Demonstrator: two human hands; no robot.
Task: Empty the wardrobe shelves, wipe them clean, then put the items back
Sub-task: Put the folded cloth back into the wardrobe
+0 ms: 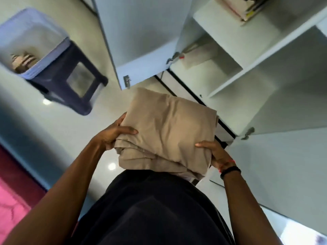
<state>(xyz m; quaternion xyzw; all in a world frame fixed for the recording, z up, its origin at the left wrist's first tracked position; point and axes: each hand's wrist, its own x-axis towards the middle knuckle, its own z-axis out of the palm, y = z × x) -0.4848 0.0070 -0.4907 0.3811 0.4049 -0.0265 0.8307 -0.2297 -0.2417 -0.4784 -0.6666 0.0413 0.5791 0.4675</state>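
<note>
A thick folded beige cloth bundle [164, 131] hangs in front of my body, carried between both hands above the floor. My left hand [113, 135] grips its left edge, thumb on top and fingers under. My right hand [214, 152] grips the near right corner, thumb on top; a black band and red thread circle that wrist. The white wardrobe [251, 75] stands open at the upper right; its lower shelves [228, 89] are bare. An upper shelf holds a stack of folded items [242, 9].
The left wardrobe door [141, 41] swings out ahead, the right door [283, 156] hangs open beside my right arm. A dark stool [70, 80] carries a pale plastic tub [30, 41] at upper left. A pink rug [12, 200] lies at lower left on glossy pale floor.
</note>
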